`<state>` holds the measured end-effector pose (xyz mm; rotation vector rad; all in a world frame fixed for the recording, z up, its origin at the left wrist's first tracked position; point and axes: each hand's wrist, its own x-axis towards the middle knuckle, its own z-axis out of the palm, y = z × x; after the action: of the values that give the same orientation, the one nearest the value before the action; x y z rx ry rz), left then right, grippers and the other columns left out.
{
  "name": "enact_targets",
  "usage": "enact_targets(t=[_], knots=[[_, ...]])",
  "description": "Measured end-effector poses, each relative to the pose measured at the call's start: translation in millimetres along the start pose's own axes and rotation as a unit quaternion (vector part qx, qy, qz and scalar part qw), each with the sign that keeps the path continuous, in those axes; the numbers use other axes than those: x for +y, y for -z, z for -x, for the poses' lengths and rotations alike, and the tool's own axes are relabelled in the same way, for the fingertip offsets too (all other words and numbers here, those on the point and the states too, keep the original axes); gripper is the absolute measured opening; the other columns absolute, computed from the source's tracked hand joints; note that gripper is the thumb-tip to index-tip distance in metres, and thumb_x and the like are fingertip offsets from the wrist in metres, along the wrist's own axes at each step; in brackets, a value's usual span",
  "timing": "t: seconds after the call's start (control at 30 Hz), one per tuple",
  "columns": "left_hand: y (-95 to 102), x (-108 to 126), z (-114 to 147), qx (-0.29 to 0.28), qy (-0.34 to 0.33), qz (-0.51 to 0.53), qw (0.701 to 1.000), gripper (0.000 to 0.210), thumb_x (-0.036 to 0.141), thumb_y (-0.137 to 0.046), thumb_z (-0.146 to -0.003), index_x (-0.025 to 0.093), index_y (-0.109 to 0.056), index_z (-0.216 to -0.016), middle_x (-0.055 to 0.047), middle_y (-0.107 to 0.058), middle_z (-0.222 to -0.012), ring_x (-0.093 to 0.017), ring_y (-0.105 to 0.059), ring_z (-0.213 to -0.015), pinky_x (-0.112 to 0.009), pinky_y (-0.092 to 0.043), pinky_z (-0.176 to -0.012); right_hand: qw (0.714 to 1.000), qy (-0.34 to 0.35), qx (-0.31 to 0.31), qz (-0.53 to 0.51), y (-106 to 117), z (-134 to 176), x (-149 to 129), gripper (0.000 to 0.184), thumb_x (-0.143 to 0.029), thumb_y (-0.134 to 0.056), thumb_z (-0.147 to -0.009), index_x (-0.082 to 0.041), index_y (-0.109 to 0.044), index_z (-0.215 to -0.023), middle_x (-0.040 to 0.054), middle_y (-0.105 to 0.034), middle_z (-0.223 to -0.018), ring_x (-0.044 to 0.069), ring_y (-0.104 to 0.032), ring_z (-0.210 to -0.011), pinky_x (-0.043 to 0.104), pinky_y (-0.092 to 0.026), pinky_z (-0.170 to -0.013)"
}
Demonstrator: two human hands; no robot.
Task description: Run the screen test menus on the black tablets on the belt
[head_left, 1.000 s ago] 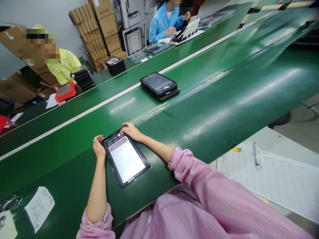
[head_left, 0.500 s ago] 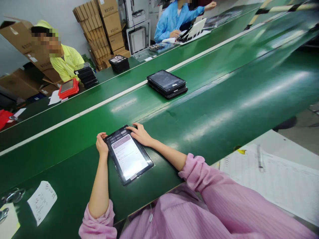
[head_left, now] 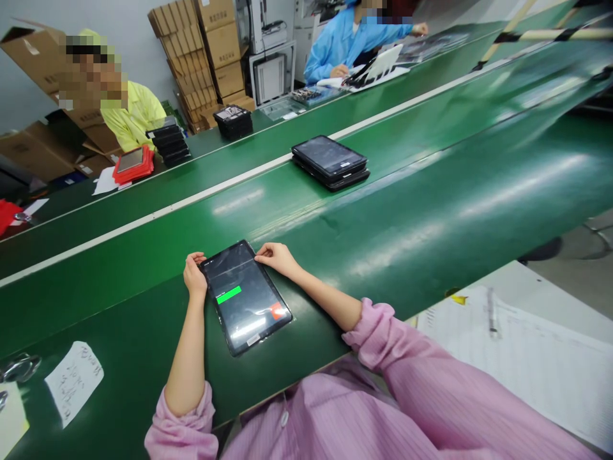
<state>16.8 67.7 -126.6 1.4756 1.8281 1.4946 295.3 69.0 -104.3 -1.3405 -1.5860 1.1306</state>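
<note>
A black tablet (head_left: pixel 246 303) lies on the green bench in front of me, with a dark screen, a green bar and an orange-red patch on it. My left hand (head_left: pixel 195 275) curls round its upper left edge, some fingers hidden behind the frame. At the upper right edge my right hand (head_left: pixel 278 259) has thumb and fingers pinched together on the rim. Clear film sticks out slightly along the tablet's border.
Further along the belt sits a stack of dark tablets (head_left: pixel 330 160). A handwritten note (head_left: pixel 75 383) lies at left, printed sheets (head_left: pixel 517 358) at right. Across the belt are two co-workers, red-cased tablets (head_left: pixel 134 165) and cardboard boxes (head_left: pixel 218 41).
The tablet's bright white page has given way to a dark screen with a green bar and an orange-red patch. My right hand has drawn back from the screen to the right edge.
</note>
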Motion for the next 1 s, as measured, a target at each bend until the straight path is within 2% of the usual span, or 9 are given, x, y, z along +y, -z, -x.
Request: enact_targets(t=[0.37,0.57,0.87,0.93,1.0], knots=[[-1.0,2,2,0.005,0.002,0.0,1.0,0.063,0.058,-0.015,-0.102,0.021,-0.066,-0.094,-0.006,-0.071,-0.086,-0.018,-0.067,-0.082,-0.031,-0.047,-0.078,1.0,-0.007,0.013,-0.025,-4,-1,8,0.009,-0.024,-0.079,-0.07,-0.018,-0.073,-0.071,0.0045,-0.074,-0.07,0.019,-0.07,-0.067,0.028,-0.054,-0.064],[-0.6,3,2,0.002,0.003,0.0,1.0,0.062,0.055,-0.015,-0.103,0.021,-0.066,-0.094,-0.006,-0.072,-0.087,-0.019,-0.067,-0.084,-0.031,-0.046,-0.078,0.998,-0.005,-0.01,-0.054,-4,-4,9,0.02,-0.025,-0.078,-0.07,-0.015,-0.075,-0.088,0.0041,-0.074,-0.077,0.016,-0.068,-0.069,0.029,-0.054,-0.07],[-0.3,4,2,0.003,0.002,0.001,1.0,0.063,0.059,-0.015,-0.102,0.022,-0.066,-0.094,-0.006,-0.071,-0.087,-0.019,-0.066,-0.082,-0.032,-0.045,-0.078,0.999,0.006,-0.033,-0.03,-4,-5,11,0.02,-0.026,-0.072,-0.075,-0.016,-0.069,-0.093,0.0029,-0.072,-0.083,0.015,-0.065,-0.072,0.029,-0.053,-0.073],[-0.3,5,2,0.003,0.003,0.001,1.0,0.064,0.061,-0.015,-0.101,0.022,-0.066,-0.094,-0.006,-0.071,-0.087,-0.019,-0.066,-0.082,-0.032,-0.045,-0.078,0.999,0.01,-0.031,0.009,-9,-2,9,0.033,-0.03,-0.072,-0.077,-0.017,-0.066,-0.107,0.0045,-0.071,-0.094,0.017,-0.065,-0.079,0.032,-0.052,-0.078],[-0.4,5,2,0.004,0.004,0.001,1.0,0.064,0.062,-0.015,-0.101,0.022,-0.066,-0.093,-0.006,-0.071,-0.087,-0.019,-0.066,-0.082,-0.032,-0.045,-0.078,0.997,0.023,-0.028,0.069,-15,4,6,0.058,-0.038,-0.075,-0.075,-0.019,-0.057,-0.127,0.0078,-0.068,-0.11,0.021,-0.064,-0.093,0.039,-0.05,-0.087]])
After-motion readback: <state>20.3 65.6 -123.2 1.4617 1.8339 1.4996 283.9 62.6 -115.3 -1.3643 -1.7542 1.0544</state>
